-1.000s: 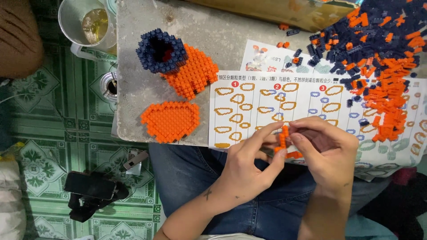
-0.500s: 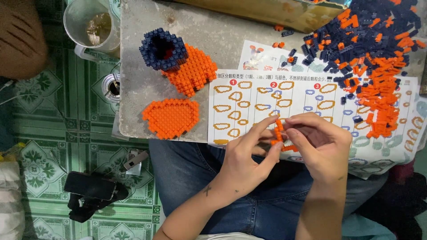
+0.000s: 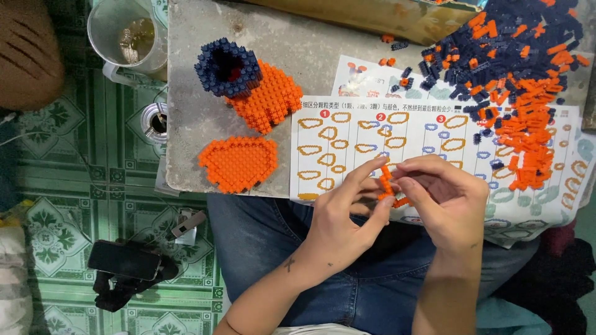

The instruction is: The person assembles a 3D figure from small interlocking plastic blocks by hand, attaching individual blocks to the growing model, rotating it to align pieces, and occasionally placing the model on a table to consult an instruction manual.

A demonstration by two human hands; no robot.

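Observation:
My left hand (image 3: pixel 347 217) and my right hand (image 3: pixel 444 198) meet over the near edge of the grey table (image 3: pixel 186 124), both pinching a small orange brick piece (image 3: pixel 388 186) between fingertips. The piece is thin and partly hidden by my fingers. Under my hands lies a white instruction sheet (image 3: pixel 347 142) with outlined shapes. A heap of loose orange and dark blue bricks (image 3: pixel 515 80) covers the sheet's far right. To the left stand a built model with a dark blue ring on an orange body (image 3: pixel 248 87) and a flat orange panel (image 3: pixel 239 162).
A clear plastic cup (image 3: pixel 127 37) stands off the table's far left corner, a small round can (image 3: pixel 154 121) below it. A dark phone on a stand (image 3: pixel 124 260) lies on the green patterned floor tiles. My jeans-clad legs sit under the table edge.
My hands have shifted slightly up and left with the orange piece; my fingers have re-gripped it. The view has drifted a little.

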